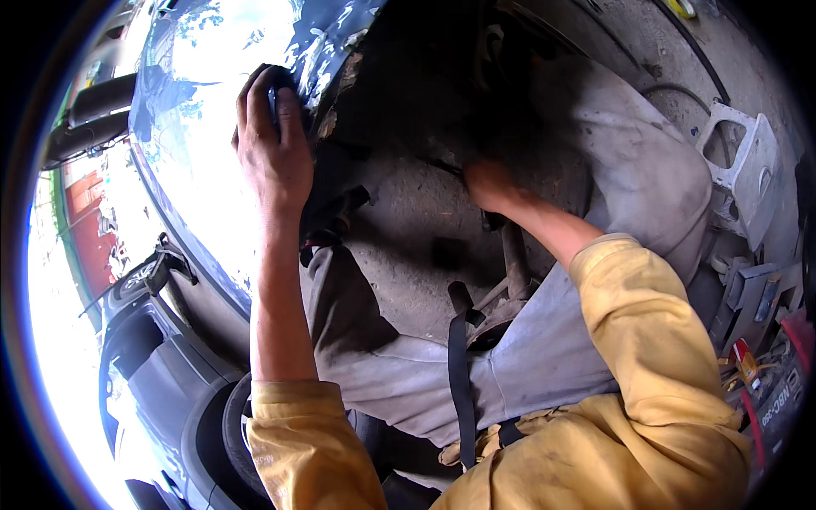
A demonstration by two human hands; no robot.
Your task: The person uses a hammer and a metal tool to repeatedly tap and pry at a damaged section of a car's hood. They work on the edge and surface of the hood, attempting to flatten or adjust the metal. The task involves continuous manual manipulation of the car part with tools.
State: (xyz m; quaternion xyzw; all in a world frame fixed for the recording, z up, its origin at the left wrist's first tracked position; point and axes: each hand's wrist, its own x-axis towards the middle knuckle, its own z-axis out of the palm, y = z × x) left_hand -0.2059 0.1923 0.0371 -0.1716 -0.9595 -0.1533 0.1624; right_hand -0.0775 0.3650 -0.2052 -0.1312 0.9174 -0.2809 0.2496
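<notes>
Shows at far left a dark grey vehicle (170,382) low down and a dark tubular thing (102,100) higher up, just beside a glossy blue panel (191,161) full of bright reflections. Reaches up to that panel with left hand (274,153), back of hand uppermost, fingers bent and slightly parted, thumb set to the right, gripping a dark piece (279,78) against the surface, close to the panel's ragged right edge. Cannot tell the full shape of the piece under the fingers. Opens, right of that edge, into deep shadow. Lowers right hand (490,184) into the dim space between the knees of pale grey trousers (425,365), just beside a thin dark rod (440,165); cannot tell whether spread, pressed together or pinching the rod, with the fingers lost in the dark. Hangs a black strap (460,391) below, between the thighs. Ends at right with a white frame (738,166) with cut-out openings, then, lower, a small red-and-yellow pack (745,361) with print too small to make out, and a dark case (769,438) marked with pale letters and digits.
</notes>
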